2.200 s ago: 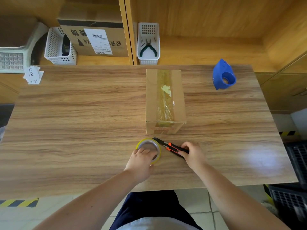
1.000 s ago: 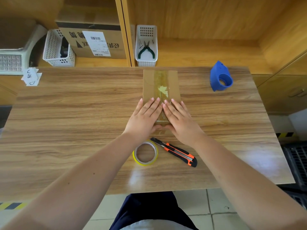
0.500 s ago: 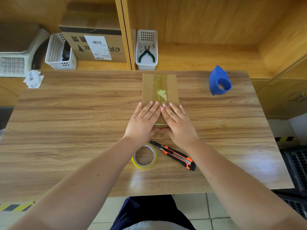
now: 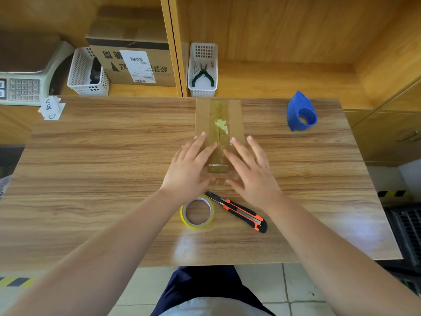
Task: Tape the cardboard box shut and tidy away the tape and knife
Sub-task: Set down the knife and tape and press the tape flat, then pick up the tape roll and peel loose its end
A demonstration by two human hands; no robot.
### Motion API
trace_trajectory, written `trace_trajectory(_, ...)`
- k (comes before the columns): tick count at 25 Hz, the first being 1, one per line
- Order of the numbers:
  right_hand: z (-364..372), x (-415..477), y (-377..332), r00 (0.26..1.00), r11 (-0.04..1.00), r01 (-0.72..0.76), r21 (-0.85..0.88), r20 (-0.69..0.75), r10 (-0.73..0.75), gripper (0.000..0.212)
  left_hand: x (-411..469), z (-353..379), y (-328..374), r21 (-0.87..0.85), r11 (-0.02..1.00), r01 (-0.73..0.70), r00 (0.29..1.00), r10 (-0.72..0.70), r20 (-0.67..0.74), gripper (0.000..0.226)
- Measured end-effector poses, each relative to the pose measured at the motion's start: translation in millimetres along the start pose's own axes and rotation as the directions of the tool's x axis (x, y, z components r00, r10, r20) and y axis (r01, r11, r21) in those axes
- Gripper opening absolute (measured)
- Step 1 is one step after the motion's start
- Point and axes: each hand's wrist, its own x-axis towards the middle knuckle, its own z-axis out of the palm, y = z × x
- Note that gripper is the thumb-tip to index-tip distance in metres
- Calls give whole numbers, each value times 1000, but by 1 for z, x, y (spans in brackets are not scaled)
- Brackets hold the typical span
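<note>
A small cardboard box (image 4: 234, 115) lies mid-table with a strip of clear tape along its top seam. My left hand (image 4: 190, 166) and my right hand (image 4: 248, 166) rest flat on the box's near half, fingers spread, one on each side of the tape strip. Neither hand holds anything. A roll of yellow-edged tape (image 4: 197, 212) lies flat on the table just in front of my left wrist. Beside it, to the right, lies an orange and black utility knife (image 4: 239, 212), pointing toward the box.
A blue tape dispenser (image 4: 300, 112) stands at the table's back right. On the shelf behind are a white basket with pliers (image 4: 202, 70), another white basket (image 4: 87, 74), a labelled carton (image 4: 134, 62) and a scale (image 4: 25, 87). Paper slips (image 4: 51, 108) lie at the back left.
My hands left the tape roll and knife, went flat onto the box top, and have now slid apart from the seam toward the box's sides. Roll and knife lie still.
</note>
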Motion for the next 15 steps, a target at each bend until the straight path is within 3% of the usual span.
trace_trajectory(2,5,-27,-10,985,988,55,143,-172,-30,51,-27,4,-1,-170,985,-8,973,-32,-231,62)
trace_trajectory(4,12,-45,-22,987,948,41,317,-161,12,46,-52,12,-8,-272,962,19,959,-95,-267,51)
trace_trajectory(6,20,-55,-32,992,858,-105,503,-4,124,54,-67,21,-14,-312,946,85,982,-133,-136,46)
trace_trajectory(8,34,-60,-36,957,769,-287,571,192,215,60,-76,32,-13,-378,896,235,972,-203,121,45)
trace_trajectory(11,63,-59,-39,846,738,-500,452,438,305,69,-78,50,-9,-429,794,430,856,-209,472,65)
trace_trajectory(13,81,-55,-44,756,746,-574,338,570,323,81,-75,61,-7,-385,788,480,783,-188,593,79)
trace_trajectory(15,94,-51,-49,716,802,-554,224,620,322,85,-71,68,-3,-297,816,496,727,-203,655,85)
